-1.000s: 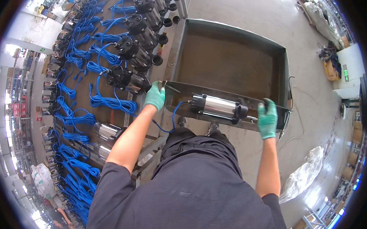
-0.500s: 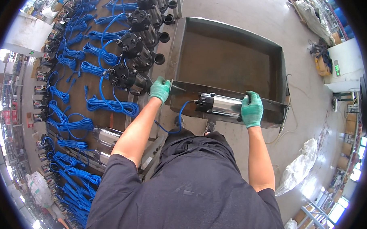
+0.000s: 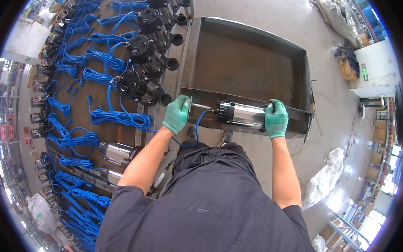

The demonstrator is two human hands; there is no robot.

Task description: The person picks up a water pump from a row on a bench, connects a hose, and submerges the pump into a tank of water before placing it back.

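Pump (image 3: 244, 114) partly hidden behind right hand (image 3: 276, 119)

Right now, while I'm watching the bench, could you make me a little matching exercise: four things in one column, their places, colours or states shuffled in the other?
Things
1. Left hand
2. Right hand
3. Coiled cables
4. Rectangular metal tank

Places, colours or states
A. Brown inside
B. At the right end of the silver pump
C. Bright blue
D. Gripping a metal rod

Right pairs: 1-D, 2-B, 3-C, 4-A
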